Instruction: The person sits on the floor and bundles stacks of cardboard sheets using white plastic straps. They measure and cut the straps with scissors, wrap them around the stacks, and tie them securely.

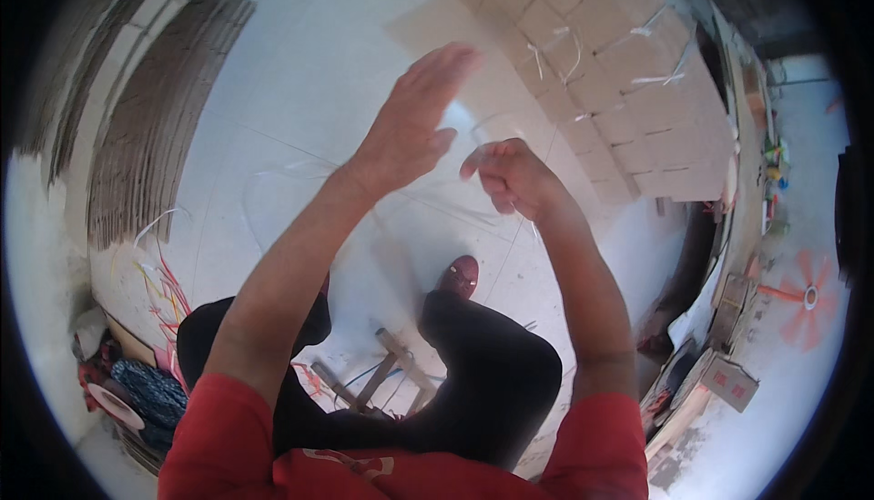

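Note:
My left hand (414,118) is raised over the pale floor with its fingers stretched out and slightly blurred. It holds nothing that I can see. To its right is my right hand (519,177), fingers curled in toward the palm. A short end of a thin white strap (513,209) shows just below those fingers, which close around it; most of the strap is hidden or smeared. Faint see-through loops of strap (259,195) hang or lie to the left of my forearm. My two hands are apart from each other.
Flattened cardboard (150,104) is stacked at the left. Strapped cardboard bundles (601,72) stand at the far right. Red and white strips (164,291) lie near my left knee. Between my legs is a wooden frame (382,373). An orange fan (808,298) is at the right.

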`<state>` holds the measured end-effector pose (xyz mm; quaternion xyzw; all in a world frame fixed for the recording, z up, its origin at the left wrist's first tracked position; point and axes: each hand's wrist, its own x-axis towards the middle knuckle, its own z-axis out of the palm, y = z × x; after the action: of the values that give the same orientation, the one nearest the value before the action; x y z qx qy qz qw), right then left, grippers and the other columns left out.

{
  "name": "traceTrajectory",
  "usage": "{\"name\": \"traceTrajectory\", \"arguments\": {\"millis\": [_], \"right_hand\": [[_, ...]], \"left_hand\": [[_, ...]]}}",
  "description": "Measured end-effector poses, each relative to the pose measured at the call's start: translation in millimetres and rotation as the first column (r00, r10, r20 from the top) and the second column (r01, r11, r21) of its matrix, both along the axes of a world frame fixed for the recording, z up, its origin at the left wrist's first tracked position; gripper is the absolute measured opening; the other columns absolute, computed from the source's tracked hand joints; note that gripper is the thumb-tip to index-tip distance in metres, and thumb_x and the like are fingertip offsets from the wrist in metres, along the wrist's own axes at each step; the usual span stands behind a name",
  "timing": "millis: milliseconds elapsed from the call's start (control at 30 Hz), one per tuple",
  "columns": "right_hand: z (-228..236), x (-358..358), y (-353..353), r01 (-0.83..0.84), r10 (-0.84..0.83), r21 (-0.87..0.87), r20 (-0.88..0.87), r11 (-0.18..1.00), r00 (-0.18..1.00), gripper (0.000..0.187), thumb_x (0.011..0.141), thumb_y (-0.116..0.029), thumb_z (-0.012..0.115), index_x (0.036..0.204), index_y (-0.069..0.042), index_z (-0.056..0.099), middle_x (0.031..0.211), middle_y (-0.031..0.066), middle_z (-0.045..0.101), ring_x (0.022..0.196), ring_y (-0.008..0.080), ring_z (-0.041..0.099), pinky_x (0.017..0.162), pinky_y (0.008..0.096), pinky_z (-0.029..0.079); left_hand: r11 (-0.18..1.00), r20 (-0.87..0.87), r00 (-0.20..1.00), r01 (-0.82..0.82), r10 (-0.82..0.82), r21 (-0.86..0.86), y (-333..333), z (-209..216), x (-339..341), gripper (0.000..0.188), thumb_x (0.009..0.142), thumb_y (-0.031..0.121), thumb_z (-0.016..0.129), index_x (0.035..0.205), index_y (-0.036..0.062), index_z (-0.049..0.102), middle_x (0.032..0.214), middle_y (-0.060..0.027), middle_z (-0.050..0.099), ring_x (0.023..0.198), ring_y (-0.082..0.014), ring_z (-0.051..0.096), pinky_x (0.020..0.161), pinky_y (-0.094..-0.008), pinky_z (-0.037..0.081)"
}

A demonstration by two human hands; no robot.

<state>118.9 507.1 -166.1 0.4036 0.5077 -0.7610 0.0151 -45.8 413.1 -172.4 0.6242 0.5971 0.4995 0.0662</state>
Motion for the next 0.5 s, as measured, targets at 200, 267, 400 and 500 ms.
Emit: {"name": "traceTrajectory", "arguments": {"millis": [200,267,400,500], "right_hand": [[155.0,-9.1,-11.3,-0.306,0.289,0.323,0.101,0.895,0.952,0.013,0.079,-0.016,0.063,0.083,-0.003,0.061,0.055,-0.0042,0.045,0.039,0.0028,0.030,0.034,0.0189,0.020],[198.6,-15.5,-11.3,-0.131,0.166,0.379,-0.060,0.916,0.984,0.010,0.082,-0.014,0.061,0.081,-0.004,0.059,0.054,-0.0052,0.046,0.037,0.0010,0.030,0.032,0.0181,0.020],[289.6,0.2,58.1,-0.385,0.494,0.382,-0.243,0.840,0.835,0.016,0.089,-0.020,0.053,0.090,-0.004,0.057,0.057,-0.0042,0.050,0.038,0.0023,0.033,0.031,0.0192,0.025],[373.7,2.9,2.9,0.105,0.034,0.458,-0.285,0.883,0.958,0.022,0.087,-0.023,0.061,0.082,-0.005,0.050,0.047,-0.0030,0.035,0.033,0.0109,0.032,0.028,0.0234,0.028]], "left_hand": [[0.777,0.785,0.557,0.608,-0.271,-0.163,-34.6,93.1,-13.3,0.035,0.075,0.005,0.057,0.109,-0.0023,0.059,0.072,-0.0028,0.059,0.056,-0.0079,0.047,0.051,-0.0201,0.037],[0.856,0.825,0.534,0.498,-0.182,-0.134,-72.7,103.7,-35.7,0.027,0.077,0.006,0.056,0.101,-0.0043,0.063,0.061,0.0012,0.053,0.047,-0.0021,0.035,0.044,-0.0169,0.027],[0.948,0.846,0.516,0.316,-0.136,-0.041,-116.5,98.2,-60.5,0.019,0.082,0.012,0.059,0.092,-0.0045,0.064,0.058,0.0036,0.046,0.046,-0.0021,0.031,0.042,-0.0175,0.023],[0.942,0.856,0.491,0.335,-0.162,-0.014,-139.2,81.1,-62.7,0.021,0.086,0.017,0.060,0.090,-0.0034,0.063,0.056,0.0045,0.043,0.046,-0.0022,0.030,0.042,-0.0178,0.023]]}}
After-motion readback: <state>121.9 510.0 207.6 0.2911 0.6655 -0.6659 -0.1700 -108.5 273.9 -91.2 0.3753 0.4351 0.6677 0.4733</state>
